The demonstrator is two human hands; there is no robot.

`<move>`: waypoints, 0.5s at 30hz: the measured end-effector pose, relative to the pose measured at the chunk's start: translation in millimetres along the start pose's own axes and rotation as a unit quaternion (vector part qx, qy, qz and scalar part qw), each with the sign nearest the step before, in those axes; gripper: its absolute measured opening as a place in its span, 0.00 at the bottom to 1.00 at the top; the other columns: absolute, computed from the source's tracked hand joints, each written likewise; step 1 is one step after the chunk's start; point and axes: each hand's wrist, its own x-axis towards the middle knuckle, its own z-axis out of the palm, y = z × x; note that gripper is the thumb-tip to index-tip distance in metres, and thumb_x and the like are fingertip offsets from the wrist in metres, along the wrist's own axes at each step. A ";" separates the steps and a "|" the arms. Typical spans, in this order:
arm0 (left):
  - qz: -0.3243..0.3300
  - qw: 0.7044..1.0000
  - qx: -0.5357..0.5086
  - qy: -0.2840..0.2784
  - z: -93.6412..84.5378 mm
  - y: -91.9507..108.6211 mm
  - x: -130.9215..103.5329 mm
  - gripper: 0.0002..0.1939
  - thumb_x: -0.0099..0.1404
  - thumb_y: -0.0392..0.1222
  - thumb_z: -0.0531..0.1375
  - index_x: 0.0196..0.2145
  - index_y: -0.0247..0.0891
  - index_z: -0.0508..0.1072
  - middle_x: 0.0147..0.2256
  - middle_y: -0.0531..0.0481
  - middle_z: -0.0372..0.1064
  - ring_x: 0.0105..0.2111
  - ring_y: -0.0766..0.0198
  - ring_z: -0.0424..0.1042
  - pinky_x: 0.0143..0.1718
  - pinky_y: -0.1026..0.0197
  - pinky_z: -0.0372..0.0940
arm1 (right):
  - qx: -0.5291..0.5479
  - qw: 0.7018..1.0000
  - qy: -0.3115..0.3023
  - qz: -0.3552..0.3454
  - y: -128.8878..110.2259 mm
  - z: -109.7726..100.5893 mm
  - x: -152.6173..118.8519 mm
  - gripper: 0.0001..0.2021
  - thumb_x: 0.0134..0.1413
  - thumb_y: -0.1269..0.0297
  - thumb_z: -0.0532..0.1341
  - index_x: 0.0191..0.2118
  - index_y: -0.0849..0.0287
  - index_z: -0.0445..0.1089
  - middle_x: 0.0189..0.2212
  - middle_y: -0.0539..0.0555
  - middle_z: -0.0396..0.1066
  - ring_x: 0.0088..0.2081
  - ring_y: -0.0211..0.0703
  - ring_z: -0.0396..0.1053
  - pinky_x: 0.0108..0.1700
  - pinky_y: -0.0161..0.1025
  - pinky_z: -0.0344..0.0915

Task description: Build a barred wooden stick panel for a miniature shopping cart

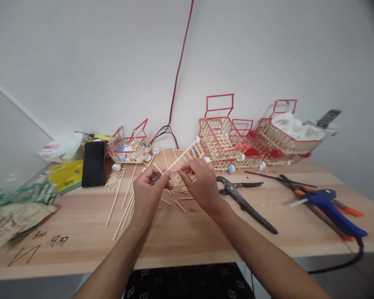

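A small ladder-like frame of thin wooden sticks (187, 156) is held up over the middle of the table. My left hand (151, 187) pinches its near left end between thumb and fingers. At its lower right edge, my right hand (202, 182) is closed with thumb and forefinger together on the frame. Beneath both hands lie several short cut sticks (180, 205), partly hidden by the fingers. Longer wooden sticks (114, 203) lie to the left of my left hand. A pair of black pincers (244, 201) rests just right of my right hand.
Model shopping carts of sticks with red trim (220, 133) stand along the wall at right, another cart (129, 145) at left. A black phone (94, 164) leans near a yellow packet (67, 176). A blue glue gun (327, 205) lies over orange-handled pliers (353, 211) at far right.
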 end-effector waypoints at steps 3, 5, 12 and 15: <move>0.000 1.000 -0.003 -0.001 -0.1 -1.0 0.0 0.12 0.54 0.41 0.66 0.22 0.34 0.66 0.21 0.55 0.69 0.18 0.70 0.70 0.21 0.68 0.67 | 0.001 1.000 -0.005 0.004 0.2 -0.5 0.7 0.06 0.58 0.63 0.60 0.32 0.57 0.67 0.30 0.51 0.70 0.35 0.43 0.65 0.42 0.41 0.54; 0.000 1.000 -0.003 -0.002 -0.1 -1.7 0.3 0.12 0.54 0.41 0.66 0.22 0.34 0.66 0.21 0.56 0.69 0.18 0.69 0.70 0.21 0.68 0.67 | 0.001 1.000 -0.004 0.011 -0.2 -1.1 1.0 0.06 0.58 0.63 0.60 0.32 0.58 0.67 0.29 0.51 0.70 0.34 0.43 0.65 0.42 0.41 0.53; 0.008 1.000 0.001 0.000 -1.6 -1.7 1.4 0.11 0.55 0.41 0.66 0.23 0.34 0.68 0.21 0.55 0.68 0.18 0.69 0.69 0.22 0.67 0.67 | 0.043 0.998 0.039 0.039 -1.3 -10.6 3.1 0.04 0.58 0.66 0.58 0.33 0.59 0.67 0.28 0.50 0.69 0.32 0.40 0.64 0.41 0.40 0.54; 0.011 1.000 -0.007 0.004 -3.1 -0.4 1.9 0.11 0.54 0.41 0.66 0.23 0.34 0.68 0.22 0.55 0.68 0.19 0.70 0.69 0.22 0.67 0.67 | 0.113 0.986 0.072 0.095 3.4 -16.7 3.9 0.08 0.59 0.62 0.56 0.31 0.58 0.65 0.26 0.48 0.65 0.29 0.38 0.62 0.36 0.37 0.56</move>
